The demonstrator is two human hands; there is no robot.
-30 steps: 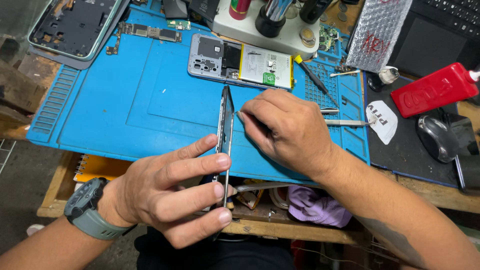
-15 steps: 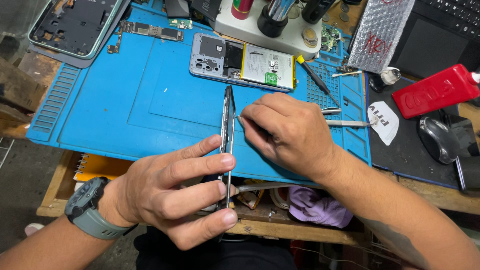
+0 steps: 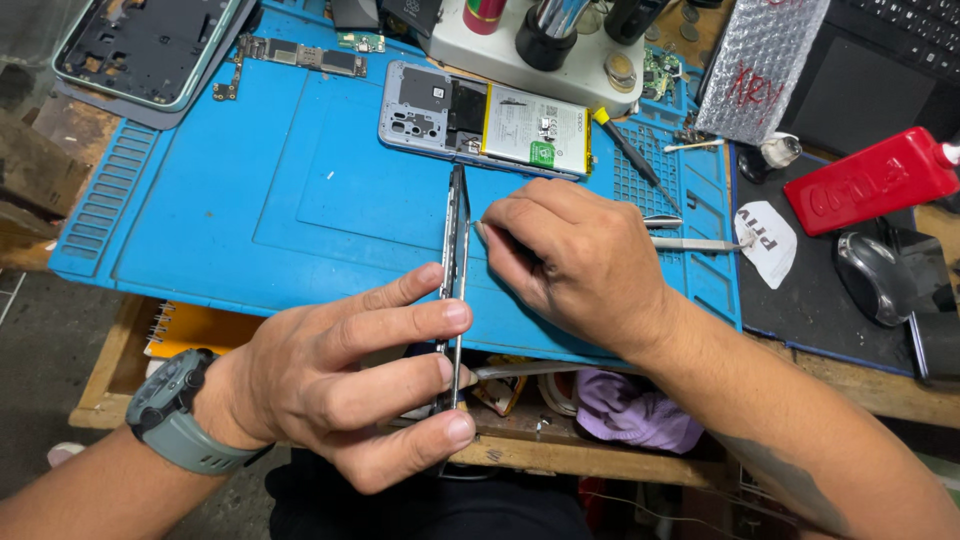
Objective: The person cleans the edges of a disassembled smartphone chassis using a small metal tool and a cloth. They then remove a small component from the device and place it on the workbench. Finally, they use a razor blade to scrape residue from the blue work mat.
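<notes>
Phones: you have three phone bodies in view. One thin phone panel stands on its edge over the near part of the blue mat; one opened phone with its battery showing lies flat at the mat's far edge; one empty phone frame lies at the far left corner of the desk.
Left hand: your left hand has its grip closed on the near end of the phone panel, four fingers pressed along its side.
Right hand: your right hand is curled shut just right of the panel, its fingertips at the panel's edge. You cannot tell whether it pinches a tool.
Circuit boards: one long board lies at the mat's far left edge.
Tweezers: one pair lies on the mat's right edge, past your right hand.
Bottle: one red bottle lies on the dark pad at the desk's right.
Change: compared with half a second ago, both hands and the panel sit as they did.
</notes>
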